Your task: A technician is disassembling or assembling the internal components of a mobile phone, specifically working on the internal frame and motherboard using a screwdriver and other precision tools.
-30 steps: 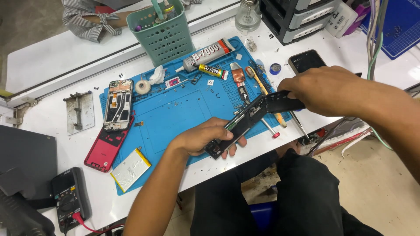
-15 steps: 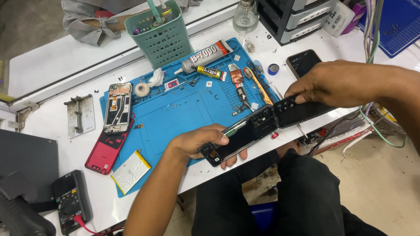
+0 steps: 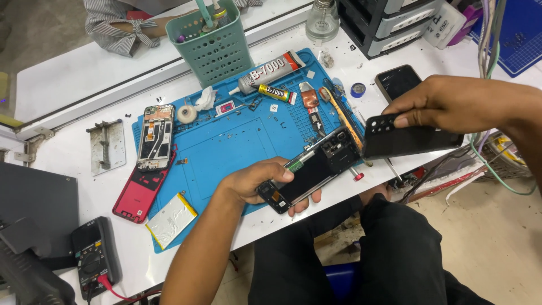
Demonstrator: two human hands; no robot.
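My left hand [image 3: 261,182] grips an opened black phone [image 3: 313,169] by its lower end, its inner boards facing up, over the front edge of the blue work mat [image 3: 226,152]. My right hand [image 3: 451,104] holds the phone's black back cover [image 3: 409,138] by its top edge, lifted off and to the right of the phone, a small gap between them. The cover's camera holes face left.
On the mat lie a stripped phone frame [image 3: 155,136], a red back cover [image 3: 141,189], a battery [image 3: 171,220], glue tubes [image 3: 271,70] and small tools. A green basket [image 3: 214,48], a metal clamp [image 3: 105,146], a multimeter [image 3: 95,254] and another phone [image 3: 398,82] lie around.
My right hand has pulled the back cover off the phone and moved it right and up. My left hand kept the phone body, lowering it slightly toward the mat's front edge.
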